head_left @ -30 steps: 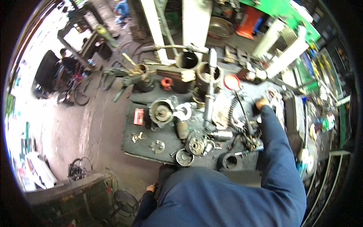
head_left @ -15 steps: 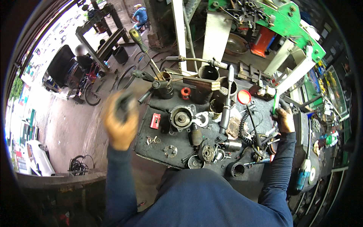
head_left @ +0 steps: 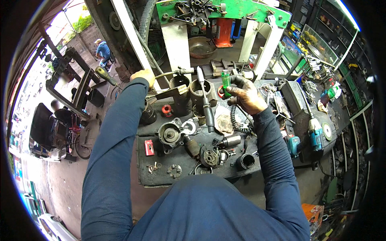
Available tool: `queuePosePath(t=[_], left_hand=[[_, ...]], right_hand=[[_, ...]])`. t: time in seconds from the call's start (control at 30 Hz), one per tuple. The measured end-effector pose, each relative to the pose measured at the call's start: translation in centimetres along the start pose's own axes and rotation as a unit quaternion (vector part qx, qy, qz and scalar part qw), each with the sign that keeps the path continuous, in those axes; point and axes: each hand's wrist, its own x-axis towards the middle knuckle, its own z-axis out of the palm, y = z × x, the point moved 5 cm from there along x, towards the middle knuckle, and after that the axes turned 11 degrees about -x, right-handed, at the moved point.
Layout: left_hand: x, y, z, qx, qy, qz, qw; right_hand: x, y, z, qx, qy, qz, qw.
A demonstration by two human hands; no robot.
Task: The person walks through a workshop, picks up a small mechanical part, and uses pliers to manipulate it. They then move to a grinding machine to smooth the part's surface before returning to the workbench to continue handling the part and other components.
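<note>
My left hand (head_left: 143, 76) reaches to the far left, above a dark can (head_left: 148, 116). Its fingers curl away from view, and whatever they hold is hidden. A screwdriver with a yellow and black handle (head_left: 105, 75) leans out beside that hand. In my right hand (head_left: 250, 95), over the right side of the bench, is a green-handled screwdriver (head_left: 226, 82), held upright between thumb and fingers. Its shaft does not show clearly. Between my arms lie an opened round metal housing (head_left: 169, 134), a small red box (head_left: 149, 147) and a dark ring-shaped part (head_left: 246, 161).
Tall metal cylinders (head_left: 181, 98) stand at the back of the dark bench (head_left: 155, 174), with a long-handled tool (head_left: 206, 102) across one. A cordless grinder (head_left: 315, 132) rests at right. Behind is a green press frame (head_left: 233, 12). A person (head_left: 103, 53) sits far left.
My left hand has moved forward and right, from beside the bench to above the can; the dark round thing it held no longer shows. My right hand has moved forward and left with the green-handled screwdriver.
</note>
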Motion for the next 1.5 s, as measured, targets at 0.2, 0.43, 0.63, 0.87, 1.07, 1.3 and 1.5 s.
queuePosePath(t=[0.2,0.43,0.63,0.87,1.07,1.3,1.5], left_hand=[[5.0,-2.8,4.7,-0.012,-0.095,0.014,0.995],[6.2,-3.0,6.6,0.046,-0.112,0.067,0.99],[2.5,-0.9,3.5,-0.018,-0.085,0.053,0.995],[2.3,-2.0,3.3,-0.062,-0.067,0.004,0.996],[1.0,-0.7,2.4,-0.042,-0.08,0.024,0.996],[4.4,-2.3,5.4,-0.063,-0.096,0.01,0.993],[5.5,-1.9,5.8,-0.068,-0.081,0.023,0.994]], right_hand=[[4.3,0.6,2.0,0.083,-0.044,0.048,0.994],[8.3,0.2,3.3,-0.078,0.099,0.112,0.986],[9.9,-1.0,3.2,-0.418,0.126,-0.049,0.898],[11.2,-1.6,4.3,-0.474,0.085,-0.095,0.871],[14.6,1.0,2.9,-0.501,0.069,-0.093,0.857],[16.6,0.6,4.2,-0.562,-0.001,-0.058,0.825],[17.2,1.6,4.3,-0.675,0.045,-0.162,0.718]])
